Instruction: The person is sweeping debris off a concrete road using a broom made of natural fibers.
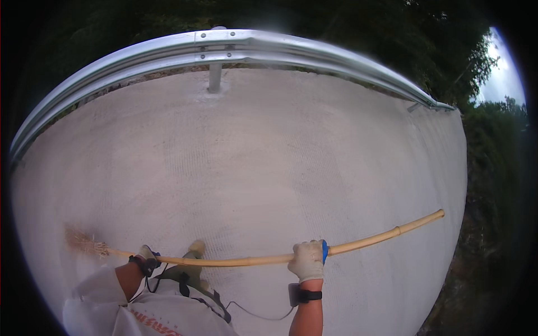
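Observation:
A broom with a long bamboo handle [235,262] lies across the view in front of my body. My left hand [147,255], in a light glove with blue on it, grips the handle close to the bristles. Further along, my right hand [309,260] is closed around the same handle, in a whitish glove with blue at its edge. Beyond it the bare end of the bamboo points to the right. The straw-like bristles [88,244] are at the far left, partly blurred, over the pale concrete [252,168]. Both wrists wear black straps with small devices and cables.
A metal guardrail [294,48] curves along the far edge of the concrete, held by a round post [215,77]. Dark trees stand behind it. On the right, the concrete ends beside a vegetated strip [483,201]. My shoe [196,248] shows below the handle.

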The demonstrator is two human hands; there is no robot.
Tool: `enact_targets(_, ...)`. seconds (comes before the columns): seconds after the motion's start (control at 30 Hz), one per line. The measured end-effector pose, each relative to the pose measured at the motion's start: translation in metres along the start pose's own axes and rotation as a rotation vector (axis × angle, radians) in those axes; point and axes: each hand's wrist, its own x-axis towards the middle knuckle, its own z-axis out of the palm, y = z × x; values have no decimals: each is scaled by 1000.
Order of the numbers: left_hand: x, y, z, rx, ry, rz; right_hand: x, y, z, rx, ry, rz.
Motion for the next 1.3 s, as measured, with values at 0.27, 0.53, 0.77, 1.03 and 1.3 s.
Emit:
enact_targets(0.27, 205, -36, -81, -1680, 648, -326, -68, 13, 48, 26, -111, 387)
enact_targets(0.53, 255, -2, -200, -2600, 538, 86, -117, -19, 154, 177, -139, 540)
enact_targets(0.77, 267, 65, -156, -2524, 544, 49, -135, 49, 216, 288, -318, 518)
enact_targets(1.03, 217, 158, -53, -2597, 611, -345, -134, 166, 286, 378, -177, 291)
enact_targets(1.3, 140, 198, 52, -629, 326, -430, -49, 258, 272, 284, -34, -13)
